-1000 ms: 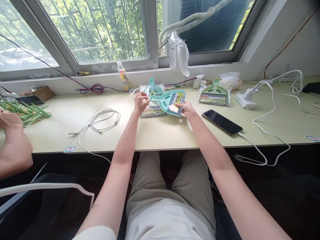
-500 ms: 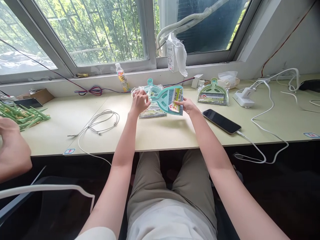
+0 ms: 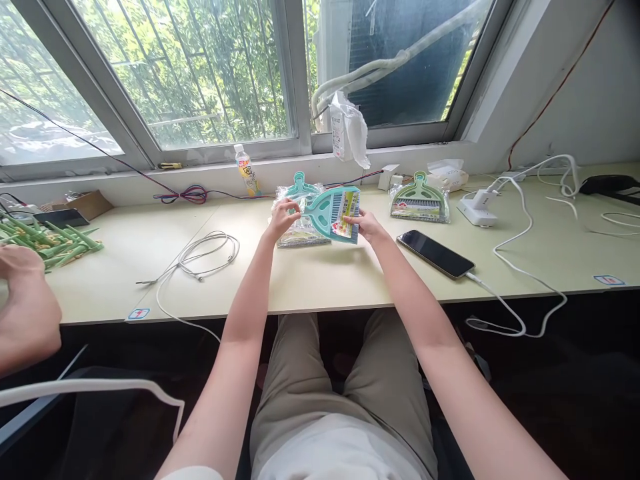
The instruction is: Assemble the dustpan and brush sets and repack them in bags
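A teal dustpan and brush set (image 3: pixel 327 215) is held sideways just above the table, its handle to the left and its bristles to the right. My left hand (image 3: pixel 283 219) is closed, pinching at the handle end; the exact grip is partly hidden by the fingers. On the bristle side, my right hand (image 3: pixel 367 225) grips the edge, thumb over the printed label (image 3: pixel 345 213). Behind it lies another teal dustpan set (image 3: pixel 299 181) in clear plastic, largely covered by the held one. A green wrapped dustpan set (image 3: pixel 420 200) rests farther right.
A black phone (image 3: pixel 436 254) on a white cable lies to the right, near a white charger block (image 3: pixel 477 208). Left are a coiled cable (image 3: pixel 207 257), green stalks (image 3: pixel 50 243) and another person's arm (image 3: pixel 30 307). A bottle (image 3: pixel 247 170) stands by the window.
The view has tilted up slightly and shifted. My left hand has come a little nearer the handle; clear plastic beside it shows less now. Both hands still hold the set.
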Motion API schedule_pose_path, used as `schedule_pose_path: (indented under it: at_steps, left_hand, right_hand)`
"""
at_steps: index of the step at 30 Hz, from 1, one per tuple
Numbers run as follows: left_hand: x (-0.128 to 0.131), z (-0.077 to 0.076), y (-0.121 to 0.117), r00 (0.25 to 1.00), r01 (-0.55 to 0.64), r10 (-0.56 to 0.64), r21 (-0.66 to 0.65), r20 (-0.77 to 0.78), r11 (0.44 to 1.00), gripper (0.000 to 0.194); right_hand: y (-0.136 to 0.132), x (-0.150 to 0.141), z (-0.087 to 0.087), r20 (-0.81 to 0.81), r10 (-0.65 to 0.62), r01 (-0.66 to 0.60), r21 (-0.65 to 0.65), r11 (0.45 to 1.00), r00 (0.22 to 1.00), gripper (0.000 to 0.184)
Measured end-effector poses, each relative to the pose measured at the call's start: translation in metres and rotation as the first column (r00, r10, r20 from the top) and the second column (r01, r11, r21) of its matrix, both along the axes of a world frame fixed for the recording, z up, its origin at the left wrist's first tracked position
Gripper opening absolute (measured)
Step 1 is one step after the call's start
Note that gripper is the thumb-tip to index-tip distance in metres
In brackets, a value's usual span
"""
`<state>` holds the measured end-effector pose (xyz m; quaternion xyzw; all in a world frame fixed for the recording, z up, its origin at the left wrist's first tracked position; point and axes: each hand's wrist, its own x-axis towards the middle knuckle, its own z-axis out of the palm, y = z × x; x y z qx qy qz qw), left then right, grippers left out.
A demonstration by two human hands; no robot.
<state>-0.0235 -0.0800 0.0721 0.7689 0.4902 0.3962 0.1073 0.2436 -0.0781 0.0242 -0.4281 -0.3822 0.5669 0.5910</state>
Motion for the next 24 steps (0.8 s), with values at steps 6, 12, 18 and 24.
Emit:
schedule_pose_path:
  at_steps: [6, 12, 18, 24]
  left_hand:
    - [0.014, 0.000, -0.007, 0.992, 0.115, -0.116, -0.032, -0.039, 0.993, 0.006]
    - [0.049, -0.006, -0.026, 0.999, -0.013, 0.021, 0.225, -0.032, 0.974, 0.016]
    - [0.054, -0.002, -0.034, 0.735, -0.523, 0.404, 0.076, 0.545, 0.849, 0.058]
    - [0.046, -0.010, -0.011, 0.539, 0.140, 0.114, -0.223, 0.835, 0.965, 0.066]
  right_hand:
    - [-0.011, -0.021, 0.000, 0.010, -0.040, 0.039, 0.027, 0.999, 0.999, 0.042]
    - [-0.014, -0.034, -0.003, -0.083, -0.160, 0.158, -0.028, 0.987, 0.984, 0.040]
    - [-0.015, -0.034, -0.001, -0.182, -0.214, 0.231, 0.075, 0.970, 0.960, 0.045]
    - [-0.021, -0.037, 0.003, -0.216, -0.207, 0.244, 0.157, 0.957, 0.954, 0.050]
